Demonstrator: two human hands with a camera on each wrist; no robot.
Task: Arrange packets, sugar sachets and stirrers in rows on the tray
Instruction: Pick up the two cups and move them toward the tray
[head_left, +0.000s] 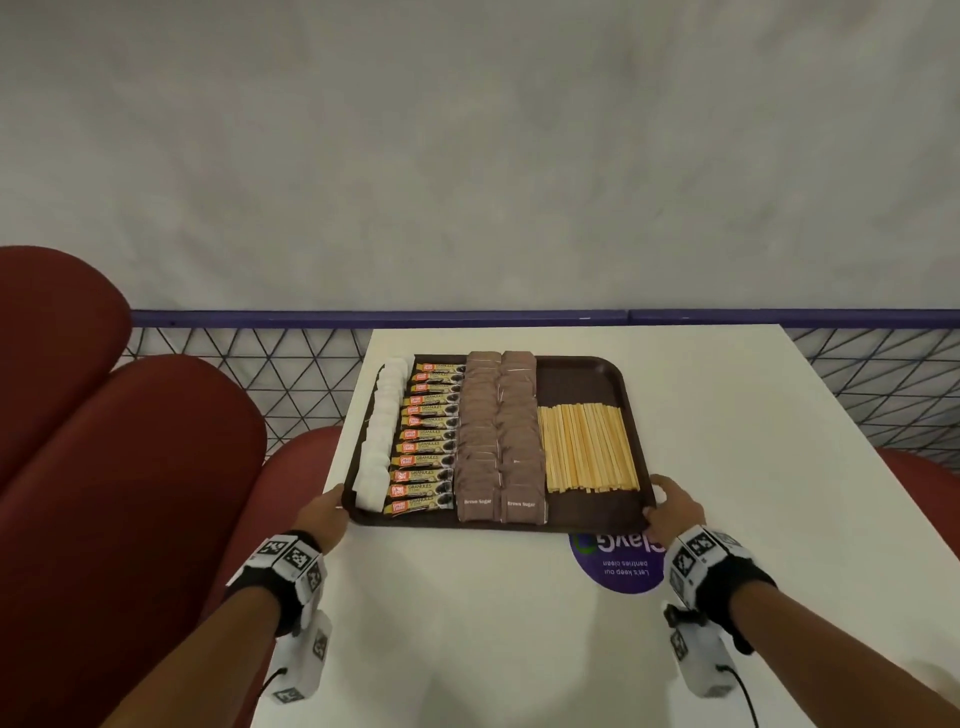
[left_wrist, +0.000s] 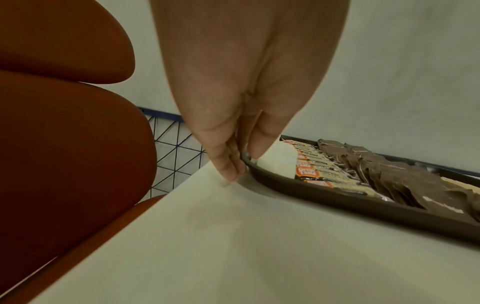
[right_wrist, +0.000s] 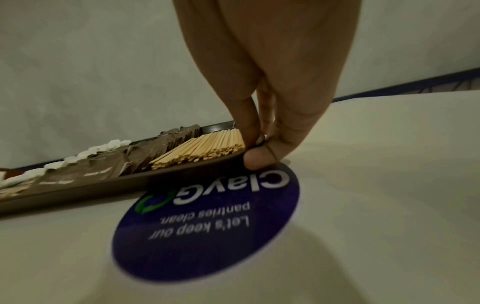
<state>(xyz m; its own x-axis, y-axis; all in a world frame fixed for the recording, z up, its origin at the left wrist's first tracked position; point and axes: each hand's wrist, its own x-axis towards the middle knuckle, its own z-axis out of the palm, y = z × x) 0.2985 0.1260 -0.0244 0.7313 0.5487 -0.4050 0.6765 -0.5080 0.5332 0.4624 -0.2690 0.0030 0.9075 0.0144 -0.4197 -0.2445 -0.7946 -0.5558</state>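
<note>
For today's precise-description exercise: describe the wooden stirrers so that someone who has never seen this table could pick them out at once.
On the white table lies a dark brown tray, gripped at its near corners by the left hand and right hand. The wooden stirrers fill its right side: pale thin sticks beside brown sugar sachets, the only unwrapped items.

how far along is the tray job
Looks nearly done: white sachets, packets, brown sugar and stirrers lie in rows on the tray. In hand: left hand and right hand grip its near corners. Left: probably only positioning.
</note>
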